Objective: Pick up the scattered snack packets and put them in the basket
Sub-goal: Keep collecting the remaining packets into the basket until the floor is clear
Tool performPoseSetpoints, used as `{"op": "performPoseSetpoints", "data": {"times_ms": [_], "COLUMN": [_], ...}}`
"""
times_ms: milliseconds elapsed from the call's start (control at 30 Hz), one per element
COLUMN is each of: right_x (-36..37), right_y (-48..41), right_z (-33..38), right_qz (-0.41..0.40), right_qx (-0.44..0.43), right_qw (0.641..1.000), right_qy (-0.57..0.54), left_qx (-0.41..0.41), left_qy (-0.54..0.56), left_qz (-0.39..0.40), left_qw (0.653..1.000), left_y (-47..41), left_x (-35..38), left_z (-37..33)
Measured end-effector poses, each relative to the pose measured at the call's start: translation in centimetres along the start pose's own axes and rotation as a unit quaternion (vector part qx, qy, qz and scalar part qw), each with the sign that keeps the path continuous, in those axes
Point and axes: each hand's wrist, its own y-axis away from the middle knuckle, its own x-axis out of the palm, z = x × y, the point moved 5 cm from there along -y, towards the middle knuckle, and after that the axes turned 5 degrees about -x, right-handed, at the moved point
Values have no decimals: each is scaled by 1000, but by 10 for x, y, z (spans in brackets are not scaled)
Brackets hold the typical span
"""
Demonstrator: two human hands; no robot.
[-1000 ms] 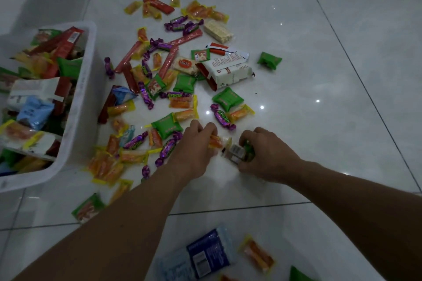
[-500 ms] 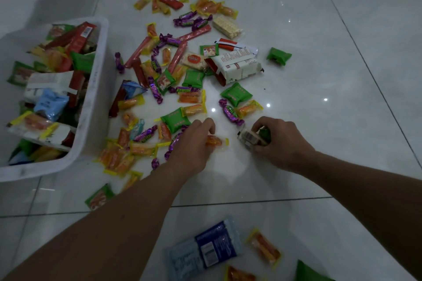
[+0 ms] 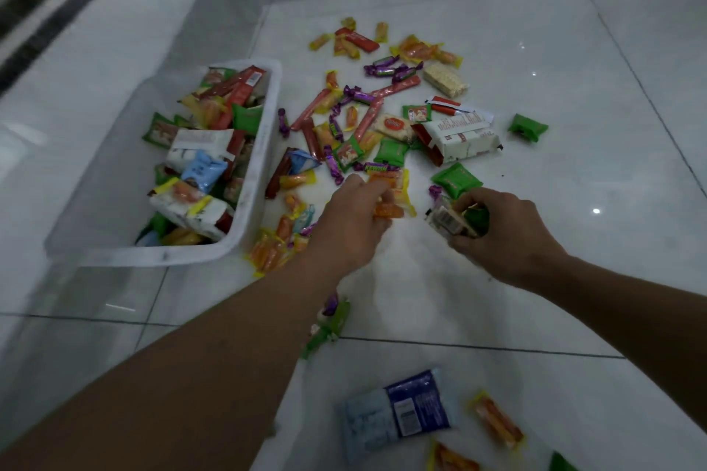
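The left hand (image 3: 352, 220) is stretched out just right of the basket (image 3: 153, 255), its fingers curled down and pinching a few orange packets (image 3: 388, 211) at the edge of the pile. The right hand (image 3: 509, 237), further right of the basket, is closed around a small bundle: a pale packet with a barcode (image 3: 445, 221) sticks out on the thumb side and a green wrapper (image 3: 477, 219) shows between the fingers. How many pieces it holds I cannot tell. Both hands are over the white tiled floor (image 3: 574, 298), apart from each other.

The basket is a white plastic tub standing on the floor, heaped with packets: red sticks, green pouches, a light blue pack (image 3: 204, 168) and white bags. Against its near right corner lies a heap of orange sweets (image 3: 269, 254). Further right of the basket the scattered snack packets (image 3: 367, 118) spread over the tile: a big white-and-red pack (image 3: 459, 141), a green pouch (image 3: 457, 180) level with the basket's middle, a lone green pouch (image 3: 528, 127) farthest from the basket, a pale wafer pack (image 3: 445, 79) and purple twist-wrapped sweets (image 3: 382, 67) toward the far side. Nearer the person than the basket, and to its right, lie a blue-and-white pack (image 3: 398, 413) and a single orange stick pack (image 3: 497, 421). A blurred green wrapper (image 3: 329, 329) shows beside the left forearm.
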Motion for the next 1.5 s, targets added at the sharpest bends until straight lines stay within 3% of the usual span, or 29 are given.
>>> {"op": "performPoseSetpoints", "data": {"times_ms": [200, 433, 633, 767, 1167, 1500], "right_x": [2, 27, 70, 89, 107, 157], "right_y": [0, -4, -7, -15, -49, -75], "right_z": [57, 157, 235, 267, 313, 320], "right_qz": [-9, -27, 17, 14, 48, 72], "right_qx": [-37, -91, -126, -144, -198, -250], "right_qw": [999, 993, 983, 983, 978, 965], "right_qy": [2, -69, -129, -109, -38, -20], "left_qx": [-37, -114, -195, -237, -299, -316], "left_qy": [12, 10, 2, 58, 167, 100], "left_qz": [-45, -129, -195, -235, -256, -193], "left_qw": [998, 985, 961, 941, 904, 924], "left_y": [19, 70, 112, 125, 85, 86], "left_x": [-63, -143, -202, -219, -227, -205], "left_z": [24, 81, 141, 180, 234, 270]}}
